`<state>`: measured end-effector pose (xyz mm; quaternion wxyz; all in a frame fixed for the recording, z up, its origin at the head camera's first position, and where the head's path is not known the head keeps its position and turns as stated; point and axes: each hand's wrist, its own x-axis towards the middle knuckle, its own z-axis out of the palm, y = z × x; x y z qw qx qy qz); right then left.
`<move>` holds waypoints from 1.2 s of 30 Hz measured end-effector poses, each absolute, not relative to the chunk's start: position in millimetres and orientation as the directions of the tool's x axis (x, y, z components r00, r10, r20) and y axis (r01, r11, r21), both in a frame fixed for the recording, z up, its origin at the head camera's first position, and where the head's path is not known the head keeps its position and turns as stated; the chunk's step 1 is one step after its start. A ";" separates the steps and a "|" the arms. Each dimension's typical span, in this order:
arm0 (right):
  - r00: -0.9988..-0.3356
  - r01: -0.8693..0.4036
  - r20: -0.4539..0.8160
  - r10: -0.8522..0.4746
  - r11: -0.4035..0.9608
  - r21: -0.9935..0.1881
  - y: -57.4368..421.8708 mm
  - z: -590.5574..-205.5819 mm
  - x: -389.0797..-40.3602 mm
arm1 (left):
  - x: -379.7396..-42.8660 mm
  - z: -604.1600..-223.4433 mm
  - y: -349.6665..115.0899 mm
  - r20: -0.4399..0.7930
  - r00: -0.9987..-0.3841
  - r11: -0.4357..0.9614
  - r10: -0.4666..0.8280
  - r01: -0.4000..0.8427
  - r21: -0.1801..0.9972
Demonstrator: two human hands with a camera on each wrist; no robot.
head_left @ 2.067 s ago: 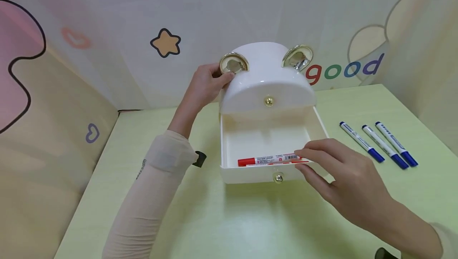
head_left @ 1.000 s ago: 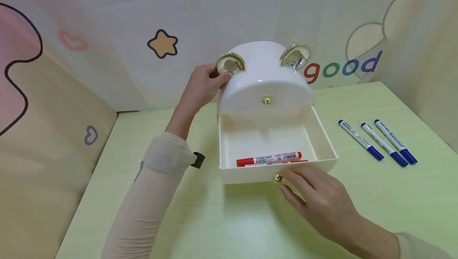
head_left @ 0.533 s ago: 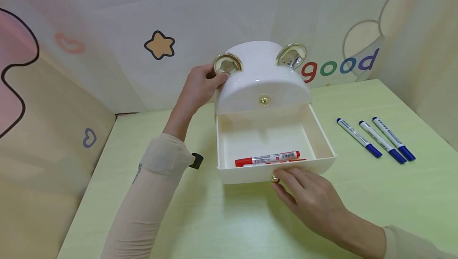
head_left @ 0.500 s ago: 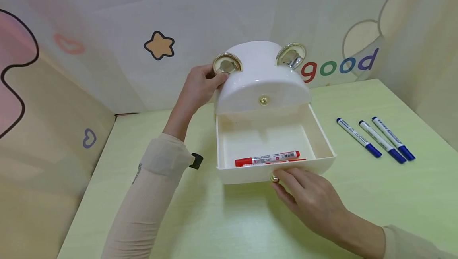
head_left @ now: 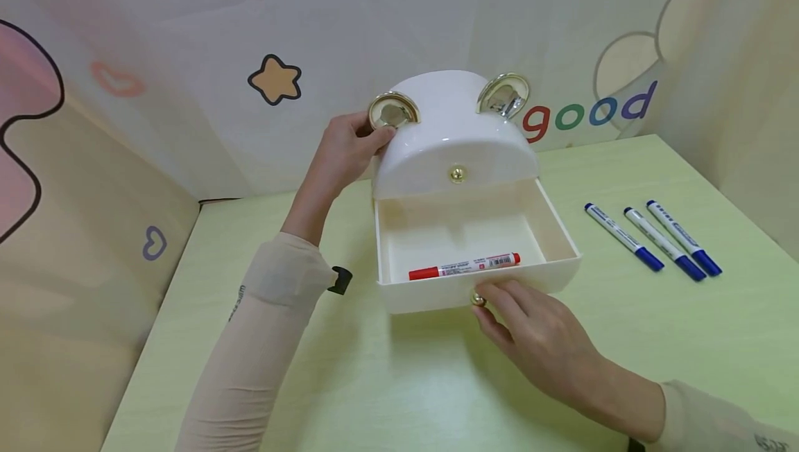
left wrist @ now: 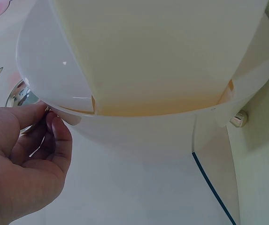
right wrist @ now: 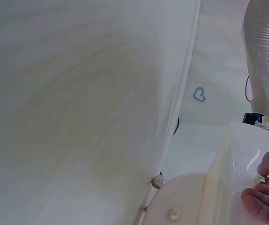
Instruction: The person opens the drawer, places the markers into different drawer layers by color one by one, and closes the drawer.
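A white bear-shaped drawer box (head_left: pixel 456 102) with gold-rimmed ears stands at the back of the table. My left hand (head_left: pixel 349 150) grips its left ear (head_left: pixel 394 111), thumb in front; in the left wrist view the fingers curl behind the ear. The lower drawer (head_left: pixel 424 297) is pulled out toward me. A red marker (head_left: pixel 465 266) lies in it along the front wall, which hides the drawer floor just behind it. With thumb and fingers my right hand (head_left: pixel 543 334) pinches the drawer's gold knob (head_left: pixel 478 298). The upper drawer's knob (head_left: pixel 458 174) is untouched.
To the right of the box, three blue-capped markers (head_left: pixel 624 237) lie side by side on the pale green table (head_left: pixel 424 396). A patterned cloth wall (head_left: pixel 206 119) rises right behind the box.
My right hand has left the red markers in the drawer and taken hold of the knob. The drawer front now sits slightly higher in view, hiding the second red marker. My left hand keeps its grip.
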<state>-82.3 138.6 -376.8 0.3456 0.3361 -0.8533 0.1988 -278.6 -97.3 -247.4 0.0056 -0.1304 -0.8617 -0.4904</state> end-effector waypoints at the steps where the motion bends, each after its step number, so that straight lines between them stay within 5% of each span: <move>1: -0.536 -0.710 0.723 -0.436 0.696 -0.107 138.3 -376.5 -83.6 | -278.6 -247.4 -97.5 0.138 -0.966 0.485 0.219 0.231 0.844; 24: -0.475 -0.727 0.782 -0.404 0.681 -0.089 134.7 -376.6 -127.1 | -281.2 -250.1 -98.8 0.170 -0.960 0.480 0.220 0.259 0.838; 36: -0.538 -0.686 0.740 -0.405 0.720 -0.105 131.9 -374.3 -141.8 | -281.3 -252.0 -99.5 0.172 -0.960 0.477 0.222 0.261 0.839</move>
